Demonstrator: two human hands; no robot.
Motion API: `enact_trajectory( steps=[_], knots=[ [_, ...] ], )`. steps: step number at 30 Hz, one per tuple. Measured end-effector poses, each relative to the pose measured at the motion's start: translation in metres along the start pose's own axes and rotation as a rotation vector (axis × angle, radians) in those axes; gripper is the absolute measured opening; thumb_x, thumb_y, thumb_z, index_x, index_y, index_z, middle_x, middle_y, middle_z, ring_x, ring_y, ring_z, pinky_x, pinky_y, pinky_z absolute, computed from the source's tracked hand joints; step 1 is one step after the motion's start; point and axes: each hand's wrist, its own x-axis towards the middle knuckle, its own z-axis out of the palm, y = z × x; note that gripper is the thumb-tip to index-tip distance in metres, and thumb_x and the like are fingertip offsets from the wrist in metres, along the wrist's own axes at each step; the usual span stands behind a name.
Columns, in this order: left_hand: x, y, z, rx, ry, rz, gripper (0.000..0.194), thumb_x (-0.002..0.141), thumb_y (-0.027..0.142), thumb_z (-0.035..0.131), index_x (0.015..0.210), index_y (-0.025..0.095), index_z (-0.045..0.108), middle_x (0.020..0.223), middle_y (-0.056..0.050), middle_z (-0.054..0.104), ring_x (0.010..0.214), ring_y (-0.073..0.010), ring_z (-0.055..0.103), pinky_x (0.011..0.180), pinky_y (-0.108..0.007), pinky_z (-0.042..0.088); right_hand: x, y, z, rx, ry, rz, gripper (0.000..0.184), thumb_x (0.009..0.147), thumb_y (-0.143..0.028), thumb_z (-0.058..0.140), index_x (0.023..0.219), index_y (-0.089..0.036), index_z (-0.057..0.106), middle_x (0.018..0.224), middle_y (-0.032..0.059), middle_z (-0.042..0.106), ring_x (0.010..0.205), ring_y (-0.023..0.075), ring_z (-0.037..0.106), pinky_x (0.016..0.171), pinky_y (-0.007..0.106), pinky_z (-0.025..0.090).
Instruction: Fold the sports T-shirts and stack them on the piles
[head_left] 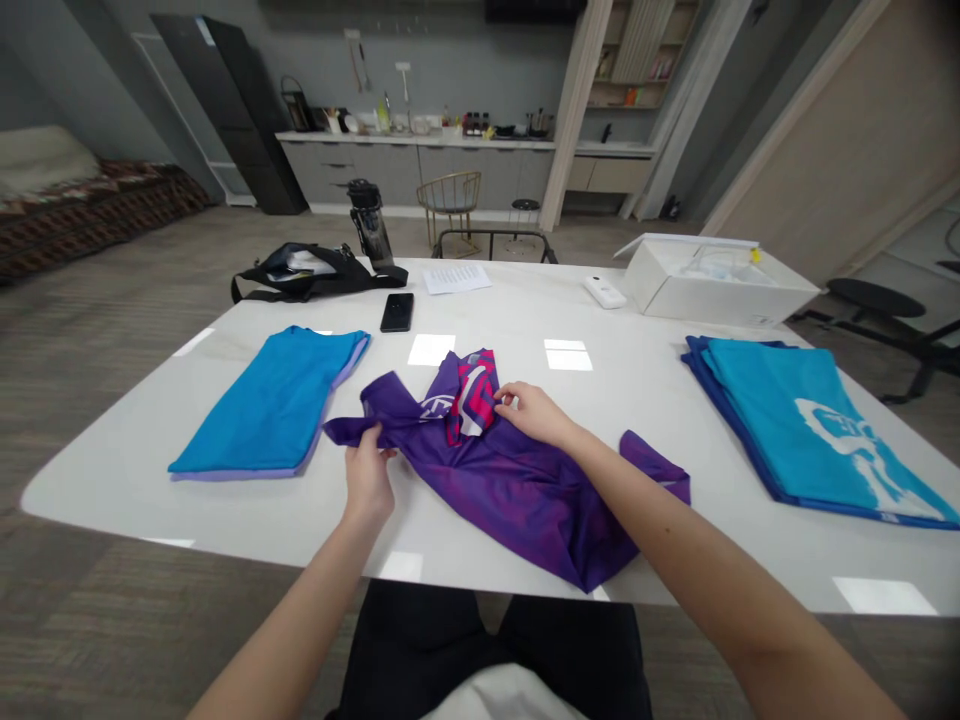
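From the head view, I'm seeing the left hand (369, 480) pinching one end of a purple shirt (517, 490) between thumb and fingers. The right hand (534, 412) is reaching across it, fingers curling close together at the edge of the pink-and-white print; I cannot tell whether they are gripping cloth. The shirt is lying rumpled on the white worktop (637, 385), near the person's lap. Folded blue clothes (262, 405) are lying to its left, and another folded pile (795, 400) is resting well to its right.
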Motion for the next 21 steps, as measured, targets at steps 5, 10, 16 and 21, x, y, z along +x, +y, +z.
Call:
enact_trajectory(
  steps=[5, 10, 16, 21],
  knots=[
    [-0.002, 0.012, -0.021, 0.496, 0.163, 0.471, 0.036, 0.092, 0.032, 0.057, 0.126, 0.023, 0.05, 0.133, -0.013, 0.054, 0.125, -0.0279, 0.054, 0.101, -0.044, 0.047, 0.027, -0.015, 0.022, -0.081, 0.003, 0.034, 0.054, 0.089, -0.058, 0.069, 0.13, -0.023, 0.064, 0.12, 0.0098, 0.063, 0.101, 0.022, 0.064, 0.088, 0.032, 0.047],
    [0.015, 0.017, 0.016, 1.014, -0.522, 0.637, 0.026, 0.099, 0.028, 0.049, 0.121, 0.022, 0.061, 0.117, -0.011, 0.065, 0.11, -0.0282, 0.062, 0.096, -0.042, 0.048, 0.037, -0.029, 0.031, -0.213, 0.005, 0.022, 0.029, 0.09, -0.051, 0.069, 0.098, -0.022, 0.068, 0.103, 0.0063, 0.068, 0.089, 0.0204, 0.063, 0.073, 0.028, 0.043],
    [0.035, -0.001, 0.039, 1.245, -0.554, 0.665, 0.04, 0.104, 0.023, 0.034, 0.136, 0.018, 0.058, 0.122, -0.016, 0.061, 0.109, -0.0289, 0.06, 0.088, -0.041, 0.049, 0.02, 0.004, -0.003, -0.189, 0.062, 0.072, 0.019, 0.093, -0.036, 0.064, 0.083, -0.02, 0.066, 0.085, 0.0042, 0.07, 0.078, 0.0174, 0.061, 0.069, 0.026, 0.039],
    [0.037, 0.0, 0.033, 1.327, -0.457, 0.661, 0.04, 0.102, 0.026, 0.036, 0.132, 0.017, 0.061, 0.118, -0.016, 0.061, 0.108, -0.0306, 0.059, 0.087, -0.041, 0.049, -0.006, 0.053, -0.052, -0.167, 0.083, 0.132, 0.021, 0.094, -0.036, 0.059, 0.086, -0.019, 0.066, 0.084, 0.004, 0.071, 0.076, 0.0172, 0.062, 0.07, 0.026, 0.042]
  ],
)
